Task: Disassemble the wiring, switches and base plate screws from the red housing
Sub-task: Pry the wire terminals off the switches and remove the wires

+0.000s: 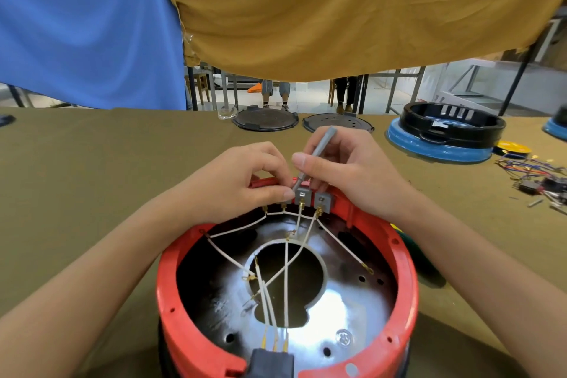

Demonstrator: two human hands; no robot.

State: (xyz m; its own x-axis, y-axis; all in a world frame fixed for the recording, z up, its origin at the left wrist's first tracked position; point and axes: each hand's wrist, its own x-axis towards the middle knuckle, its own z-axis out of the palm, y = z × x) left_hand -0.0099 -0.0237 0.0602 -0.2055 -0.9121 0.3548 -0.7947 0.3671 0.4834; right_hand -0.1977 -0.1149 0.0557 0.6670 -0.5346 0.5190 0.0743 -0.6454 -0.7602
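Working at the far rim of the red housing [287, 285], our right hand [346, 172] pinches the screwdriver [313, 159] onto a grey switch [302, 195] while our left hand [242, 181] pinches its neighbour; a slipping tip could gouge the white wires [285, 273].

I see two bare forearms, left hand [242, 181] and right hand [346, 172], without sleeves, gloves, rings or watch.

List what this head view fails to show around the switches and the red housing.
- Screwdriver tip: hidden between the fingers of the left hand and right hand.
- Leftmost switches: covered by the left hand.
- Red housing near side: cut off by the bottom edge.
- Loose wired parts at right: too small to identify.
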